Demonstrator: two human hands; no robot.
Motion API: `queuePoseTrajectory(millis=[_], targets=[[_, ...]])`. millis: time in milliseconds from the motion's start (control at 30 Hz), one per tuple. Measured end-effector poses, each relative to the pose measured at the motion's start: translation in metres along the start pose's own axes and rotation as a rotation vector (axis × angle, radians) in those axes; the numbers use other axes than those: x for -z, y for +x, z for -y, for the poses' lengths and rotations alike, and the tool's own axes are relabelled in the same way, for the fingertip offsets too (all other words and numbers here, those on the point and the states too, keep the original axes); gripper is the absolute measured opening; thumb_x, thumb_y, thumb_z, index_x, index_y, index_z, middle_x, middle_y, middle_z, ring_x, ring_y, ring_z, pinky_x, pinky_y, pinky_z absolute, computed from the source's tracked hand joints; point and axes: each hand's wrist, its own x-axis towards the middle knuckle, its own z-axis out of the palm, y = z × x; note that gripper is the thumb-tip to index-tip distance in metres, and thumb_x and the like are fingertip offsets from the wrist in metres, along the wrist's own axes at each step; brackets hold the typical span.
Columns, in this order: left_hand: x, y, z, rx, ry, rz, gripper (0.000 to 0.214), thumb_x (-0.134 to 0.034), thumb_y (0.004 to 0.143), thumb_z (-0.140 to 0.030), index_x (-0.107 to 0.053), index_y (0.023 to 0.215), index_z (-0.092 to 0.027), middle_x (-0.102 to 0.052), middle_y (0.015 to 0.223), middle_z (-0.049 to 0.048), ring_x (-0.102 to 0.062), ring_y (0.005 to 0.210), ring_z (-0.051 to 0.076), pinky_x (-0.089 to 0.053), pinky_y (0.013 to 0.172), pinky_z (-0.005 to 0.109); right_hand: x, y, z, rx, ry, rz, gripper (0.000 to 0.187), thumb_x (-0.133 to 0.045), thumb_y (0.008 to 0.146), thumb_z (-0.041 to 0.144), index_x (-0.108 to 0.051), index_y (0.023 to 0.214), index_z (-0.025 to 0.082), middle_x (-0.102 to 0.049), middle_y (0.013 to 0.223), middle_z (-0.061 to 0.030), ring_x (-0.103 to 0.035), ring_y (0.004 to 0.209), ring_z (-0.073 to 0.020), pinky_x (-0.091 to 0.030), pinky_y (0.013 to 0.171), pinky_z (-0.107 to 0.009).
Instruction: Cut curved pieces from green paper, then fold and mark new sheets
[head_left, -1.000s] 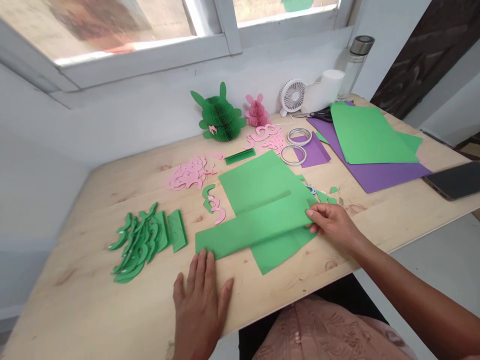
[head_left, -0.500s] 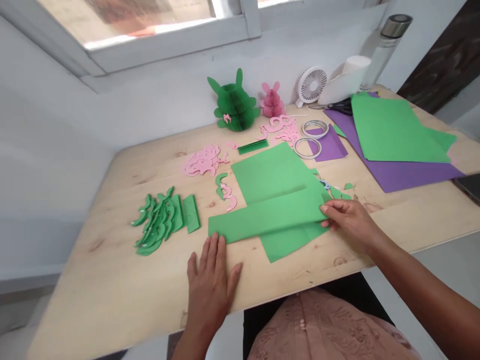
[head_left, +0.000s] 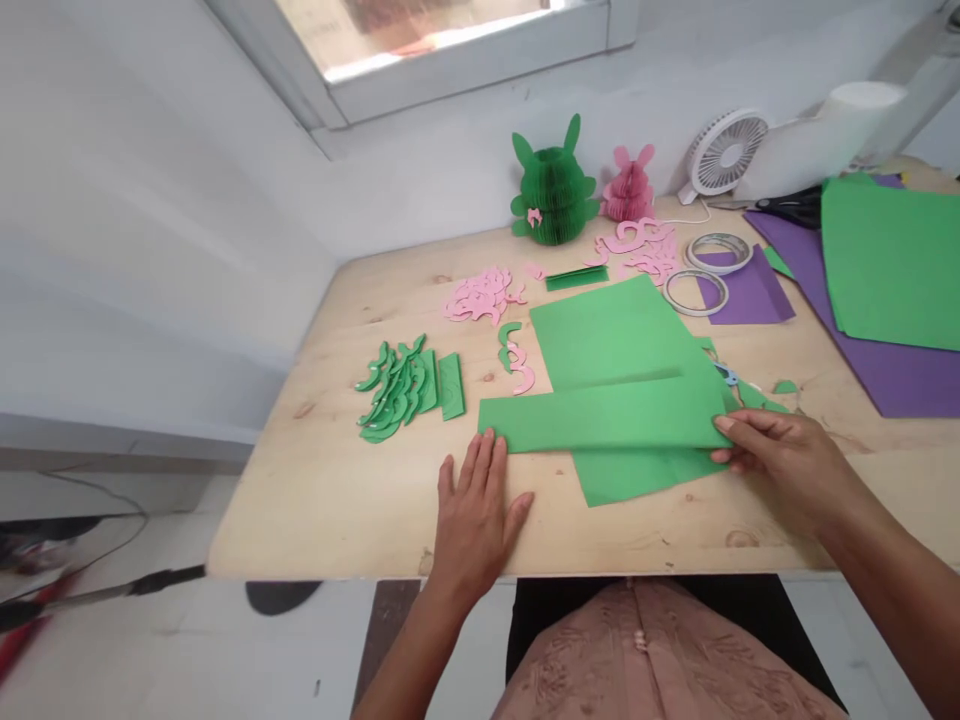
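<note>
The view has swung left. The left hand (head_left: 480,505), spread flat, touches the folded green paper (head_left: 607,415); the right hand (head_left: 780,455) pinches its corner. The crease looks unpressed.

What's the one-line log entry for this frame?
left hand: flat on table, fingertips at green strip | right hand: pinching green strip's right end | green strip: across green sheet

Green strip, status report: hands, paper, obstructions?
Left hand flat, open, fingertips at left end of green strip. Right hand pinching right end. Strip lies across green sheet. Pink cutouts nearby, none on it.
</note>
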Motion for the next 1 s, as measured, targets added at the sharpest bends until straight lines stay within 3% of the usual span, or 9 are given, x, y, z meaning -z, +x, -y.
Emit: queuePoseTrajectory(millis=[267,467,1000], targets=[[0.005,0.001,-0.002,0.012,0.016,0.018,0.06,-0.033,0.093,-0.043,-0.033,0.142,-0.01,-0.035,0.148,0.0146,-0.026,0.14,0.028,-0.019,0.112,0.05,-0.003,-0.001,0.005,-0.085,-0.043,-0.077,0.037,-0.074,0.05,0.05,-0.069,0.069,0.019,-0.069,0.059,-0.0039,-0.062,0.058,-0.0212,-0.046,0.06,-0.032],[0.01,0.0,-0.004,0.054,0.029,-0.005,0.058,-0.035,0.092,-0.048,-0.04,0.14,-0.015,-0.037,0.148,0.0111,-0.021,0.14,0.033,-0.011,0.112,0.058,-0.003,0.0,0.006,-0.101,-0.104,-0.094,0.039,-0.072,0.049,0.053,-0.069,0.071,0.021,-0.07,0.059,-0.0044,-0.06,0.057,-0.0214,-0.045,0.066,-0.034],[0.014,-0.001,-0.01,0.111,0.013,0.02,0.056,-0.033,0.093,-0.047,-0.04,0.139,-0.015,-0.048,0.14,0.0114,-0.038,0.131,0.031,-0.013,0.111,0.058,-0.008,-0.003,0.015,-0.128,-0.094,-0.144,0.038,-0.073,0.041,0.051,-0.069,0.065,0.022,-0.068,0.055,-0.0027,-0.063,0.061,-0.0217,-0.048,0.06,-0.029]])
